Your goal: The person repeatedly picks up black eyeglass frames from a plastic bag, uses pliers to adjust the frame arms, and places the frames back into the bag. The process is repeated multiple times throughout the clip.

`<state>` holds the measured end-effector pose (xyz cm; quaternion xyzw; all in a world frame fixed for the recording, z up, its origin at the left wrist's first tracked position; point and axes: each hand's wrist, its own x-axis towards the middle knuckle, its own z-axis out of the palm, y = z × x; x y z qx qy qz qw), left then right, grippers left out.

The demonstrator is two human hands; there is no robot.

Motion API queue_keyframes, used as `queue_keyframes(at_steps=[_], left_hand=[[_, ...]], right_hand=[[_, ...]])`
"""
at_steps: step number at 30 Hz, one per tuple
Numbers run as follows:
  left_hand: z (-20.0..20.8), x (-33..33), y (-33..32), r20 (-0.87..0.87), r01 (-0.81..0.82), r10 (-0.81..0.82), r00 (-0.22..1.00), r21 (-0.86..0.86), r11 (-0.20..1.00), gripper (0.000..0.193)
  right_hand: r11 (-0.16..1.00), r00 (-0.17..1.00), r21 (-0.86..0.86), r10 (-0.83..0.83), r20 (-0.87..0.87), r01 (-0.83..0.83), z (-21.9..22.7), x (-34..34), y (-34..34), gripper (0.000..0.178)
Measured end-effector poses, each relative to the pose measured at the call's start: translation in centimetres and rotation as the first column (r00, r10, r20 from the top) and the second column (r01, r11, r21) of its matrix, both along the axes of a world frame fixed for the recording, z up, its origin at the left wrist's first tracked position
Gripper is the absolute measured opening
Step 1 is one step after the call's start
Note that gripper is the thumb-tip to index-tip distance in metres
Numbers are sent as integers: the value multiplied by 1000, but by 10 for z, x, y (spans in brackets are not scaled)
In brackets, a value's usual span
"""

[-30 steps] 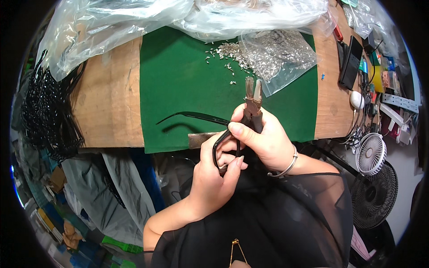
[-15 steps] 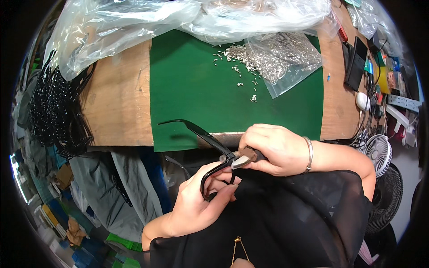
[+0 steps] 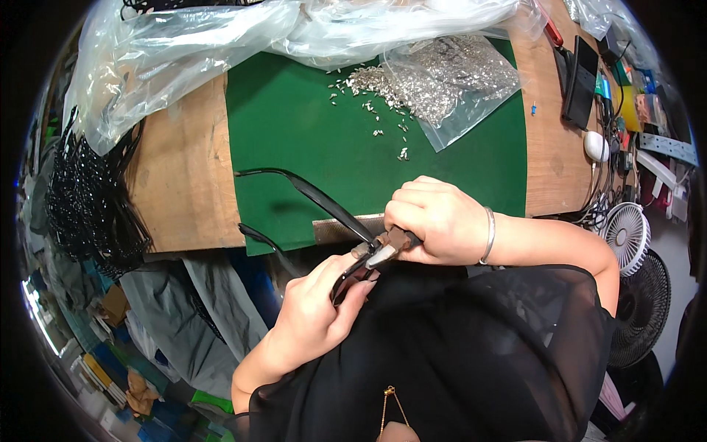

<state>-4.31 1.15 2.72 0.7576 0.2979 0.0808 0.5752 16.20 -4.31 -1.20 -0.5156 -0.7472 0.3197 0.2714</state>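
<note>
My left hand (image 3: 309,311) is closed round the front of a pair of black eyeglasses (image 3: 322,200). Both temple arms stick out away from me, the longer-looking one reaching over the green mat (image 3: 294,132). In my right hand (image 3: 440,221) are pliers (image 3: 381,255) with a worn brownish head and a pale metal jaw. Their jaws sit at the corner where the front meets the temple; the exact bite is hard to make out. My fingers hide the plier handles and part of the rims.
Small silvery metal pieces (image 3: 372,85) spill from a clear bag (image 3: 453,81) on the mat. Plastic sheeting (image 3: 258,33) lies along the back. Black glasses parts (image 3: 92,199) hang in a bundle at left. A phone (image 3: 580,82), cables and a white fan (image 3: 627,234) are at right.
The eyeglasses have turned and shifted slightly left, so the second temple shows more clearly. The pliers have moved with them, their head now over the frame corner. The whole view has shifted a little.
</note>
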Motion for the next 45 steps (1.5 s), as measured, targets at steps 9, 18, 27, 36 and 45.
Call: queue_keyframes(at_steps=[9, 18, 27, 36, 45], left_hand=[[-27, -26, 105, -323, -1, 107, 940, 314, 949, 25], [-17, 58, 147, 10, -26, 24, 1000, 599, 800, 20], [-45, 219, 225, 195, -292, 230, 953, 794, 533, 28], [60, 82, 134, 586, -17, 287, 758, -421, 907, 33], [-1, 26, 19, 415, -317, 487, 768, -414, 853, 73]], right_hand=[[967, 996, -255, -36, -85, 13, -7, 17, 10, 30], [970, 994, -229, -98, -58, 82, -8, 19, -4, 25], [966, 993, -233, -113, -10, 108, -4, 22, -20, 18], [960, 855, 16, -258, 449, 281, -19, 9, -11, 45], [921, 890, -61, -354, 287, 385, -3, 27, 1, 24]])
